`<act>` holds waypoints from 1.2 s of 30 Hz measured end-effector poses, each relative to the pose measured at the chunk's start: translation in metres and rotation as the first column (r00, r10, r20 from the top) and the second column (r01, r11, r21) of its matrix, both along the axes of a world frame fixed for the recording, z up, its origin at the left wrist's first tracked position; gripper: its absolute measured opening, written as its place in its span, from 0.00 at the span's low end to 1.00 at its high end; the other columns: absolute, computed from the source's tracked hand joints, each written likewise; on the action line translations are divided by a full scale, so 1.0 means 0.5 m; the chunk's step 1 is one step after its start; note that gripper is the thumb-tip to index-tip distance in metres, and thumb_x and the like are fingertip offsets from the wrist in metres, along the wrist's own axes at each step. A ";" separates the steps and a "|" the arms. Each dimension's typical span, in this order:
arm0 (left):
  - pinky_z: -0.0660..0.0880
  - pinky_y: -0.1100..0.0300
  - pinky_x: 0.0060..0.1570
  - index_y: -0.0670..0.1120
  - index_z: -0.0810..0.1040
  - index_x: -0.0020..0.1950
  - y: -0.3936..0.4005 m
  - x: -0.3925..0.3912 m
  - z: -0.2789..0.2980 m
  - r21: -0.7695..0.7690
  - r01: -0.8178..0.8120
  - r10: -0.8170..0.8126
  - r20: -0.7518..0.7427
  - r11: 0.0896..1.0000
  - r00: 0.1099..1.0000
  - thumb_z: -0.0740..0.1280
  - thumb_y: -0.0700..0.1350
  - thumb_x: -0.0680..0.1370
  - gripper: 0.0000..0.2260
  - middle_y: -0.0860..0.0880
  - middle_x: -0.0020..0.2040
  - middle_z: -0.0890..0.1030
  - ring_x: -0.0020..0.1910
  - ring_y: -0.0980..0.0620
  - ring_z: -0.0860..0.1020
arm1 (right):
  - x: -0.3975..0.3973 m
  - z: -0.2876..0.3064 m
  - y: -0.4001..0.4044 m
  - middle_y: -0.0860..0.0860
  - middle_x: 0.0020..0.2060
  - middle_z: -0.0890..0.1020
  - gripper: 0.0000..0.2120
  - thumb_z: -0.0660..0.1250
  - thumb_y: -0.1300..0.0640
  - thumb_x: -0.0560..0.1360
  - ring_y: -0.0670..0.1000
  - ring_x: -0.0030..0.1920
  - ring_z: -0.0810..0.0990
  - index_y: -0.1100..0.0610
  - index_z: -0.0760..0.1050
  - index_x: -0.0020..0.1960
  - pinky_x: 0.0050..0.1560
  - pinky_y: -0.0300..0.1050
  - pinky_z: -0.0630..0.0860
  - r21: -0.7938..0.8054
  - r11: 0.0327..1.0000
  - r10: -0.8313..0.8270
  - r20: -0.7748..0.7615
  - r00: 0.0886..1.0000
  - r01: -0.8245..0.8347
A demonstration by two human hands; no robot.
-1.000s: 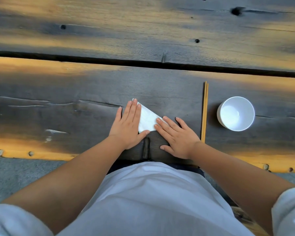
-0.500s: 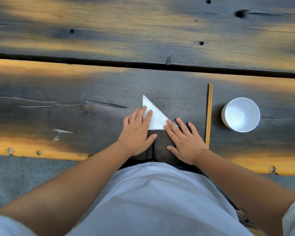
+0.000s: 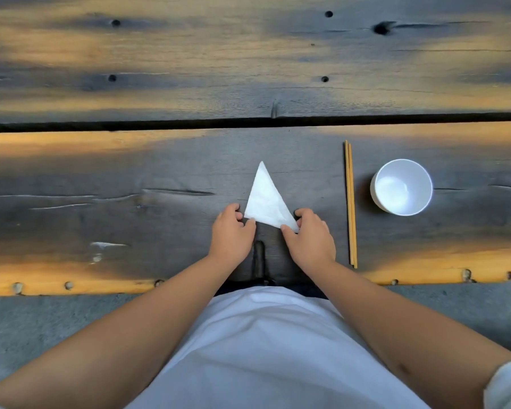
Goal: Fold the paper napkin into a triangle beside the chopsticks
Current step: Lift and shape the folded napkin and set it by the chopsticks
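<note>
Dark plank tabletop [image 3: 130,178] carries all items. White bowl [image 3: 401,187] stands right of the chopsticks [image 3: 350,202], apart from them; nothing inside it. Napkin [image 3: 264,199], folded to a triangle, lies left of the chopsticks, apex pointing away. My left grip [image 3: 232,231] pinches its near-left corner, my right grip [image 3: 310,234] its near-right corner.
</note>
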State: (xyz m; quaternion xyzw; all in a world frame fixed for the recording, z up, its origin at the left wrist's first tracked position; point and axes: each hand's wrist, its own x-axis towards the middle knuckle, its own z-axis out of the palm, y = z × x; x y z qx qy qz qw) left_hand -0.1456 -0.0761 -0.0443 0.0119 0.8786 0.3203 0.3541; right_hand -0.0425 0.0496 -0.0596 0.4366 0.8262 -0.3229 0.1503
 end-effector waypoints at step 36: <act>0.75 0.52 0.48 0.43 0.70 0.39 -0.002 -0.071 0.094 0.631 -0.501 -0.088 0.668 0.593 0.739 0.62 0.35 0.69 0.04 0.41 0.42 0.77 0.43 0.45 0.77 | -0.008 0.119 0.004 0.51 0.36 0.85 0.02 0.68 0.62 0.76 0.47 0.35 0.80 0.58 0.79 0.48 0.38 0.40 0.70 -0.832 0.541 -0.482 -0.188 0.856 0.122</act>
